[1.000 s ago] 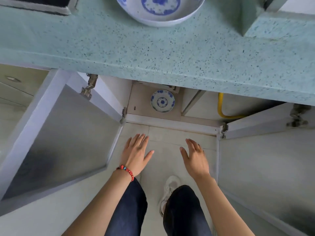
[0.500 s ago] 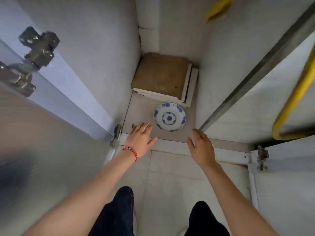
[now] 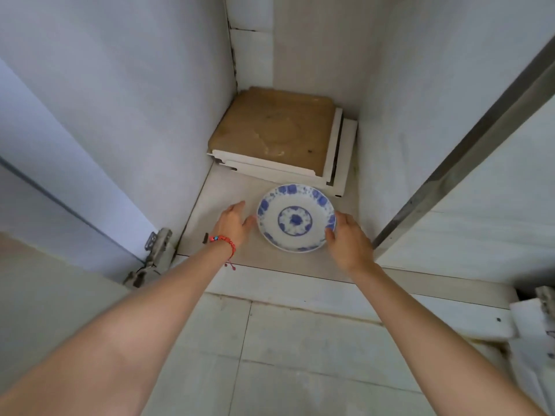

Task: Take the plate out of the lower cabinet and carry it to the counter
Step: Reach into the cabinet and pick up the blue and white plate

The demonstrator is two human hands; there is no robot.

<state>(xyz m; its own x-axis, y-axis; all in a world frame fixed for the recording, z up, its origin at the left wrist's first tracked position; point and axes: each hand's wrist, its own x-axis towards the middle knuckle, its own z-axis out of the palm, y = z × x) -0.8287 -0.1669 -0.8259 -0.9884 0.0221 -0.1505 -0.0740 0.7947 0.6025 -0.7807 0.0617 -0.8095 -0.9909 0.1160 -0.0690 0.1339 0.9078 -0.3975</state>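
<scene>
Inside the lower cabinet (image 3: 300, 70), the plate (image 3: 295, 217) is sitting flat on the floor panel, in front of stacked boards (image 3: 279, 139). Left hand (image 3: 232, 225) and right hand (image 3: 348, 238) are flanking its rim, spread wide, gripping nothing; right fingertips look touching. Grasp step: next, probably pinching both edges and lifting.

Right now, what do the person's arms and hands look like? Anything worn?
Both arms are bare to the frame edge, with no sleeves, gloves or rings visible. The left hand has a red beaded bracelet at the wrist, with one blue-green bead and a short red cord end hanging below it. The right hand and its wrist carry nothing.
</scene>
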